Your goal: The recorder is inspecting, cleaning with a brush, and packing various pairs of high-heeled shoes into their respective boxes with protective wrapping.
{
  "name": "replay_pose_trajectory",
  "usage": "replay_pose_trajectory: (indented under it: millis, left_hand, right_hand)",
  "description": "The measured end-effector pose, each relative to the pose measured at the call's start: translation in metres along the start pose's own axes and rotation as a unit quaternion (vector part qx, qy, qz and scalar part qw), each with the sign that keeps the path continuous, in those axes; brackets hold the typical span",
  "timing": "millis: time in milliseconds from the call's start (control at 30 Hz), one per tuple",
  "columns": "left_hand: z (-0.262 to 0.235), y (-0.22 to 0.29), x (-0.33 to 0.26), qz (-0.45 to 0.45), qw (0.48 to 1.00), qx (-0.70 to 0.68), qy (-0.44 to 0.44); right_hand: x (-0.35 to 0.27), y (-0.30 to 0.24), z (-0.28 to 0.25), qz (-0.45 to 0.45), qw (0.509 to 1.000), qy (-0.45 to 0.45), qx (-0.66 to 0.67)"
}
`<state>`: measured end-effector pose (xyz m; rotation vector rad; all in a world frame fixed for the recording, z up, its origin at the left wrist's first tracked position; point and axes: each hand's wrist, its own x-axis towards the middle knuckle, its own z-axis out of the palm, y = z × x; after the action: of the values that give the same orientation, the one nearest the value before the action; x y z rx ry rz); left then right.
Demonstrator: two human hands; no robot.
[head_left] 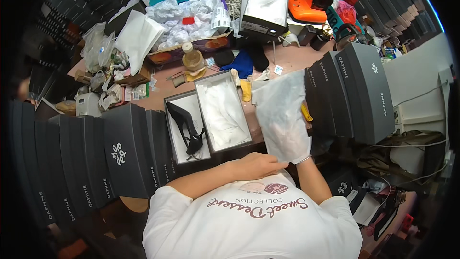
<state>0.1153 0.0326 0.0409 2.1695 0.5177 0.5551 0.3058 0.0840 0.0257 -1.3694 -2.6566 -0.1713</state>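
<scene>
A thin white translucent bag [279,110] stands raised in front of my chest. My right hand [285,136] is inside it, and the wrist with a thin bracelet comes out of the mouth. Only a faint pinkish shape shows through, so the fingers are hidden. At the bag's lower edge my left hand [261,165] pinches the rim. Left of the bag lies an open grey shoe box [173,156] holding a black high-heeled shoe [184,125]. Beside that, the other box half [249,139] is lined with white tissue paper [221,112].
Dark grey shoe boxes stand in rows at left [127,139] and right [366,91]. Behind are a bottle [192,57], a carton of crumpled white paper [184,17], another open shoe box [261,28] and an orange tape dispenser [306,9]. A yellow-handled tool [306,112] lies behind the bag.
</scene>
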Motion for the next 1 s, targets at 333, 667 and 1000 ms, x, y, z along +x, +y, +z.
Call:
replay_pose_trajectory:
  millis: [333, 667, 1000]
  left_hand:
    - [0.009, -0.236, -0.068, -0.597, 0.685, 0.023, 0.418]
    - [-0.064, -0.097, -0.089, -0.328, 0.616, -0.451, 0.556]
    - [-0.046, -0.012, -0.131, -0.240, 0.751, -0.267, 0.555]
  right_hand:
    - [-0.001, 0.070, 0.025, 0.109, 0.952, -0.203, 0.202]
    - [0.103, -0.067, 0.024, -0.067, 0.913, 0.018, 0.401]
    - [0.129, -0.118, 0.000, 0.061, 0.768, -0.158, 0.618]
